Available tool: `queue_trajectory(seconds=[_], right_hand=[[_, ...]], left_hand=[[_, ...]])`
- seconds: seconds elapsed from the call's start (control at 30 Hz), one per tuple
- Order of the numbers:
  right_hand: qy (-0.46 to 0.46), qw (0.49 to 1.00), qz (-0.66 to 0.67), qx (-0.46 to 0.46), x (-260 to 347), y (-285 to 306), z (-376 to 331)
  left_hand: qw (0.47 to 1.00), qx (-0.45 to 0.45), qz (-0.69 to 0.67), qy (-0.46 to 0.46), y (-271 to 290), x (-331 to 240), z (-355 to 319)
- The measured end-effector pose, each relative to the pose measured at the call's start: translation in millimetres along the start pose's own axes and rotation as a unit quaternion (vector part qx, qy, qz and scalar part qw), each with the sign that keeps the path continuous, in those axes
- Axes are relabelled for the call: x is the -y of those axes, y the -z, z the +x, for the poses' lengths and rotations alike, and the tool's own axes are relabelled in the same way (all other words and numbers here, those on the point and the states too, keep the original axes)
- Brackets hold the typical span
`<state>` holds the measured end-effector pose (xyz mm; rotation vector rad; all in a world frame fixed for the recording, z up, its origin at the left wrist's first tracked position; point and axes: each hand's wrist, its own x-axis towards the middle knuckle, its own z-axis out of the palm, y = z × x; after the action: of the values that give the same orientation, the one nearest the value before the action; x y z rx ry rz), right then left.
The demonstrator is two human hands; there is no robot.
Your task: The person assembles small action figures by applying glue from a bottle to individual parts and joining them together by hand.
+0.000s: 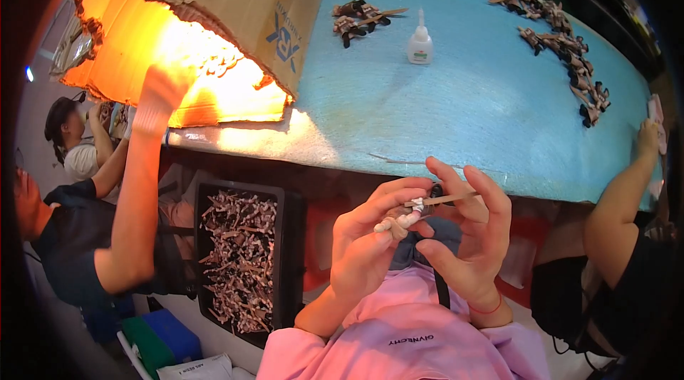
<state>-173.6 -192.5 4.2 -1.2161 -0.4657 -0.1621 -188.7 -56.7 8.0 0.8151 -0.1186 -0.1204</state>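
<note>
My left hand (367, 227) pinches a small figurine (400, 222) in front of my chest, below the table's near edge. The figurine has pale and dark parts, and a long flat brown strip (452, 198) sticks out from it to the right. Around that strip curves my right hand (470, 234), its fingers and thumb spread apart. The strip's tip lies by the right fingers; whether it touches them I cannot tell. A thin dark rod (399, 160) rests at the table's edge just beyond my hands.
On the blue table (370, 116) stand a white dropper bottle (420, 45) and several similar figurines (581, 74). A black crate (288, 259) of small pieces is at lower left. Left, a co-worker's arm (135, 188) reaches into a brightly lit cardboard box (285, 31); another person's arm (613, 202) is right.
</note>
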Motion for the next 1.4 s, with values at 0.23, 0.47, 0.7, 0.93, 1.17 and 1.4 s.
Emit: queue_trajectory(seconds=[0.23, 0.47, 0.7, 0.93, 1.17, 1.4], right_hand=[[0.142, 0.956, -0.255, -0.006, -12, 1, 0], [0.182, 0.931, -0.317, -0.01, -11, -3, 0], [0.179, 0.926, -0.332, 0.022, -7, -4, -5], [0.179, 0.925, -0.333, 0.022, -14, -3, -9], [0.176, 0.928, -0.326, 0.033, -15, -2, -8], [0.121, 0.949, -0.288, 0.035, -9, 5, -9]], left_hand=[[0.995, 0.03, -0.065, 0.065, 2, -1, -3], [0.994, 0.035, -0.077, 0.074, 3, -1, -3], [0.988, 0.063, -0.124, 0.06, 8, 3, -4], [0.997, 0.053, -0.062, 0.017, 13, 8, -7], [0.999, 0.031, 0.023, 0.016, 16, 8, -10], [0.995, 0.042, -0.057, 0.075, 15, 9, -11]])
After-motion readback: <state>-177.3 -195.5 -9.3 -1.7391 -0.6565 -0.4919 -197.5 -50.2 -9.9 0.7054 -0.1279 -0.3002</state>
